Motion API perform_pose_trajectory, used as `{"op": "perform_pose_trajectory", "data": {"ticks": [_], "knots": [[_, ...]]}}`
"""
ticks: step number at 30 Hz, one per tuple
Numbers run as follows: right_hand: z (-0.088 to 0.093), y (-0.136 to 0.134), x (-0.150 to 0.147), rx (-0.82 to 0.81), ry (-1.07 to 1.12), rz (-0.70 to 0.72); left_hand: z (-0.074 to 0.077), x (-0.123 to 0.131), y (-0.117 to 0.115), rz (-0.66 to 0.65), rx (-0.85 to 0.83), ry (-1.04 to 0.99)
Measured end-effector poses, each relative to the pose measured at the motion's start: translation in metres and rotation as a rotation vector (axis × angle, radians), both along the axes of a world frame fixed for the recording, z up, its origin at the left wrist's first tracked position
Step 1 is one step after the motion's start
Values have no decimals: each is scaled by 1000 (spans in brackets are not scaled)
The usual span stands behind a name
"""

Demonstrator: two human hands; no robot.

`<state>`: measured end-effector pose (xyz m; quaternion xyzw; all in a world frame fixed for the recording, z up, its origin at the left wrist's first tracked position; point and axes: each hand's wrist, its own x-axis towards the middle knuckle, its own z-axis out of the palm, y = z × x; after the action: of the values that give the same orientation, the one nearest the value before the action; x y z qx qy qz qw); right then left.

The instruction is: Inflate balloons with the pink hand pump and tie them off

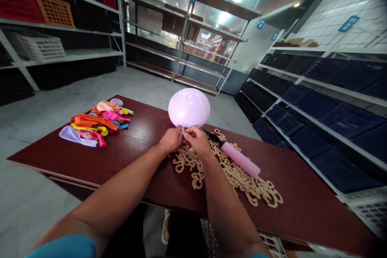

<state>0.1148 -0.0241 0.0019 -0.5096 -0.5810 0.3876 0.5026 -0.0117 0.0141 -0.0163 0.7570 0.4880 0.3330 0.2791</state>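
An inflated lilac balloon (189, 107) stands upright above the table, its neck down between my two hands. My left hand (171, 139) is closed at the neck from the left, fingers pinched. From the right, my right hand (196, 140) pinches the same spot, thumb and fingertips touching near the left hand's. The neck itself is mostly hidden by the fingers. Under and beside the hands lies a tangled heap of beige cord (238, 181). A pink hand pump (240, 159) with a black nozzle rests on the heap, just right of my right hand.
A pile of uninflated balloons (93, 123) in several colours lies on the left of the dark red table (136, 149). Shelves with crates (42, 46) stand at left. A metal rack (181, 28) is behind, and shelves of dark blue bins (329, 109) stand at right.
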Motion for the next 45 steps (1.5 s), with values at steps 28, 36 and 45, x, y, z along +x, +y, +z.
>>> {"op": "perform_pose_trajectory", "data": {"ticks": [28,36,45], "knots": [[-5,6,-4,380,-441,-402,-10,8,5,-138,-86,-331],[-4,6,-3,222,-110,-249,-5,6,7,10,-64,-120],[0,5,-4,-51,197,-59,-4,5,3,-65,-200,-283]]}}
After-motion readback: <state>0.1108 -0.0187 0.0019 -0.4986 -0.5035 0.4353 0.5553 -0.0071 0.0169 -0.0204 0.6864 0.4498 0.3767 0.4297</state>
